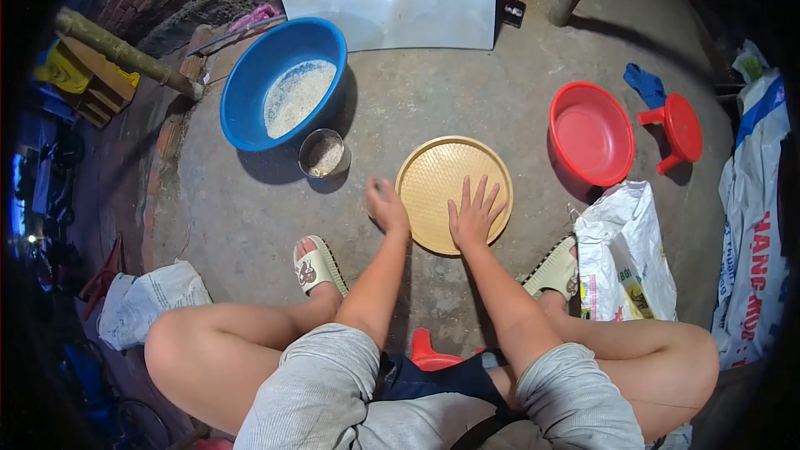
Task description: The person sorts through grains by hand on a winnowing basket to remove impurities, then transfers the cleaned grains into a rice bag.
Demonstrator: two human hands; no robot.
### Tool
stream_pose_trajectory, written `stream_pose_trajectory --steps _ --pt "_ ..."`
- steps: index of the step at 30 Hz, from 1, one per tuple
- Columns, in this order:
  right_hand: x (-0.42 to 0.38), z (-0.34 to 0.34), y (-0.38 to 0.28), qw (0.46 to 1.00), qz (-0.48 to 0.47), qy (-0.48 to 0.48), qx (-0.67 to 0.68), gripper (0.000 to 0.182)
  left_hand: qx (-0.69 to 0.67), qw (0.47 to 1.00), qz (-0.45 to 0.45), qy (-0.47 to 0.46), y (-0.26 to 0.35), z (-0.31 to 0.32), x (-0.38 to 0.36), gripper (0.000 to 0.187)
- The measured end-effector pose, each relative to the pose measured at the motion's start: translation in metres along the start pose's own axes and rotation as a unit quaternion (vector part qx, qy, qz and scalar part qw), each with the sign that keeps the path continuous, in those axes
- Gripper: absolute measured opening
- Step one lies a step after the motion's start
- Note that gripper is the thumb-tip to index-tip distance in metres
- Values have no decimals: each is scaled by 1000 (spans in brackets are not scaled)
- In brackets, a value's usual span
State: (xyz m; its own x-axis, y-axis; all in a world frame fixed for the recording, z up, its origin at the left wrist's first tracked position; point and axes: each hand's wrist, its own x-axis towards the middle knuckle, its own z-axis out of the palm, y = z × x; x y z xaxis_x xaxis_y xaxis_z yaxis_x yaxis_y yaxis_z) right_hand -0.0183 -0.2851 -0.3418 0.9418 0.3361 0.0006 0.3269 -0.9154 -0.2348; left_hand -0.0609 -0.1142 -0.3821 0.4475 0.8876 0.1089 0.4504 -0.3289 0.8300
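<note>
A round, woven-textured yellow tray (pixel 437 175) lies on the concrete floor between my feet. My right hand (pixel 477 215) rests flat on its right part, fingers spread. Just off the tray's left rim is my left hand (pixel 387 207), slightly blurred, its fingers loosely bent and apart with nothing visible in them. Up and to the left, a metal cup (pixel 324 155) holds pale grains. Beyond it a large blue basin (pixel 242 121) has a layer of whitish grains in the bottom.
At the right are a red basin (pixel 593 137), a red stool (pixel 683 129) and a blue cloth or glove (pixel 644 83). White sacks (pixel 627 233) lie near my right foot and along the right side. A glossy white panel (pixel 383 8) leans at the back, near bamboo poles (pixel 125 50).
</note>
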Motion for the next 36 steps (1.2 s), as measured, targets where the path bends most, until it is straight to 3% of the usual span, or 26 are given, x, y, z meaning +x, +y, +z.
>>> stream_pose_trajectory --steps 1,3,5,6,7,8,10,12,14,16,18,19,22,23,24,26,32,34,36 --pt "1 4 0 1000 -2 13 4 64 -159 970 -141 121 -8 5 17 42" --pt "3 6 -4 1000 14 11 10 65 -208 879 -343 258 18 -16 57 57" --pt "6 11 -9 999 26 21 0 68 -428 765 -428 220 24 -37 97 73" --pt "7 13 -11 1000 24 14 -3 68 -394 783 -446 181 26 -46 114 86" --pt "8 14 -12 999 29 12 -16 68 -400 771 -483 108 6 -51 132 62" --pt "8 14 -12 999 36 10 -30 69 -397 769 -489 110 -22 -54 148 62" --pt "9 13 -13 998 40 0 -39 69 -446 738 -489 -127 -57 -56 160 48" --pt "10 13 -14 998 47 -5 -45 69 -432 757 -479 -107 -51 -53 152 44" --pt "10 14 -14 998 48 -6 -48 69 -406 816 -411 -9 -24 -45 131 37" --pt "10 16 -12 998 52 -3 -45 69 -322 887 -331 8 6 -36 109 41" --pt "9 17 -11 998 50 -6 -47 69 -357 912 -200 33 5 -12 95 45" --pt "9 18 -11 997 56 -6 -44 69 -400 898 -180 8 16 -5 92 47" --pt "8 20 -9 998 56 4 -35 70 -388 870 -295 -73 85 -2 87 53" --pt "8 20 -9 998 54 2 -32 70 -319 936 -132 -65 86 0 83 66" --pt "8 19 -8 998 52 1 -28 71 -241 968 36 -55 88 2 79 79" --pt "7 20 -8 998 52 10 -15 70 -221 960 142 -98 113 -11 66 86" --pt "6 18 -7 999 53 6 -12 72 -145 973 139 -113 107 -14 48 85" --pt "8 5 -11 998 55 -7 -22 74 -135 956 248 -84 95 -10 44 84" --pt "9 -8 -14 989 69 -101 -86 77 -146 941 293 -83 89 -7 46 79"
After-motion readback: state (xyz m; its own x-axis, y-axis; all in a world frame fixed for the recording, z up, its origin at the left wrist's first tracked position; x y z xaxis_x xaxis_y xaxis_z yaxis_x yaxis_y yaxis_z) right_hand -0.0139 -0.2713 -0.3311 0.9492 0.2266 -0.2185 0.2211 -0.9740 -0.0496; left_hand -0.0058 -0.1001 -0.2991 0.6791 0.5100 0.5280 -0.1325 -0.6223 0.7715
